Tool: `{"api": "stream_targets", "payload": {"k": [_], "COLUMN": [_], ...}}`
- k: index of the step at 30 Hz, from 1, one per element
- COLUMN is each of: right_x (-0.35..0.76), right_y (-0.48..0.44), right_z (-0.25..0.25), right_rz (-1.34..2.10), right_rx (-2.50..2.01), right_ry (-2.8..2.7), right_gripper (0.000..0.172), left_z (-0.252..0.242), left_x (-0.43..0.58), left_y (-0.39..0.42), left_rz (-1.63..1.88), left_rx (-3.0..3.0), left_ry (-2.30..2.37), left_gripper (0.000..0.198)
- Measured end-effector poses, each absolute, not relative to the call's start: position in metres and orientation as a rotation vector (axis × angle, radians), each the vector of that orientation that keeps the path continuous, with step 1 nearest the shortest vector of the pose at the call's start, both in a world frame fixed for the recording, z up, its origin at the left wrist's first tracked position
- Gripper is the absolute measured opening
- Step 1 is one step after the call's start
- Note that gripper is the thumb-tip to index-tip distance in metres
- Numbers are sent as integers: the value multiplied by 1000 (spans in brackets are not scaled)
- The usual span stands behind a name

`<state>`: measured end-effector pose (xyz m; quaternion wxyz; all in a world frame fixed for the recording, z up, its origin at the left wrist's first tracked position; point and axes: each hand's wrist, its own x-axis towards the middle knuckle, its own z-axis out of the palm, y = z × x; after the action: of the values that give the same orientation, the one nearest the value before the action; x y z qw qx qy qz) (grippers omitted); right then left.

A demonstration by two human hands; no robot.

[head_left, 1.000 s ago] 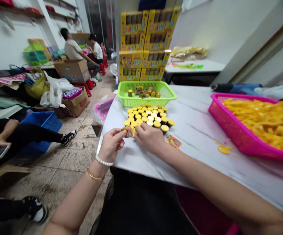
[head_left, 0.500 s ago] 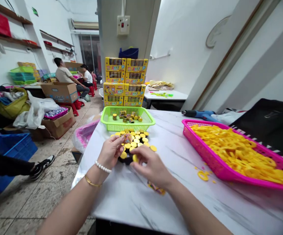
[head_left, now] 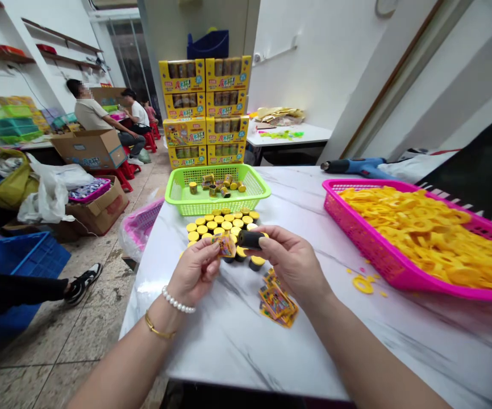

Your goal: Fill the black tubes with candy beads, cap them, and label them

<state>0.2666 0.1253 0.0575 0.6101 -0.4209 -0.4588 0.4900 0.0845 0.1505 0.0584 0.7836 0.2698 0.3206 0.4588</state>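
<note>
Between thumb and fingers, my left hand (head_left: 199, 267) pinches a small printed orange sleeve (head_left: 224, 245). My right hand (head_left: 291, 258) grips a small black cylinder with a yellow cap (head_left: 249, 240), tilted on its side, its dark end facing the sleeve. The two pieces are close together; whether they touch I cannot tell. Behind and below my hands, many black cylinders with yellow caps (head_left: 218, 223) stand upright in a cluster on the marbled table (head_left: 224, 346). A loose pile of printed sleeves (head_left: 278, 304) lies under my right wrist.
A green basket (head_left: 216, 205) holding several wrapped cylinders stands behind the cluster. On the right is a pink basket (head_left: 369, 255) full of yellow rings, with a heat gun (head_left: 357, 166) behind it. Yellow boxes (head_left: 205, 111) are stacked at the back. People (head_left: 101, 116) sit far left.
My right hand has lifted a capped cylinder out of the cluster and turned it sideways toward the sleeve. My left hand keeps its pinch. The view has tipped down slightly.
</note>
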Motion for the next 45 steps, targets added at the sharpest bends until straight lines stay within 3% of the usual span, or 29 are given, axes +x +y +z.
{"api": "stream_targets", "payload": {"k": [15,23,31,39,45], "right_x": [262,258,262,262,259], "right_y": [121,114,118,121,117], "right_z": [57,59,62,55,50], "right_rz": [1164,814,951,1012,679], "right_rx": [-1009,-995,-943,-928,-1047], "right_ry": [-1183,-1388,-1301,-1262,-1459], "right_gripper": [31,21,26,25,18], "left_z": [50,52,53,52,51], "left_x": [84,82,81,81,81], "left_y": [153,154,156,157,155], "left_rz": [967,972,966,938,934], "left_rx": [575,636,611,583,644], "left_ry": [687,669,658,621,630], "left_gripper": [40,37,46,40,37]}}
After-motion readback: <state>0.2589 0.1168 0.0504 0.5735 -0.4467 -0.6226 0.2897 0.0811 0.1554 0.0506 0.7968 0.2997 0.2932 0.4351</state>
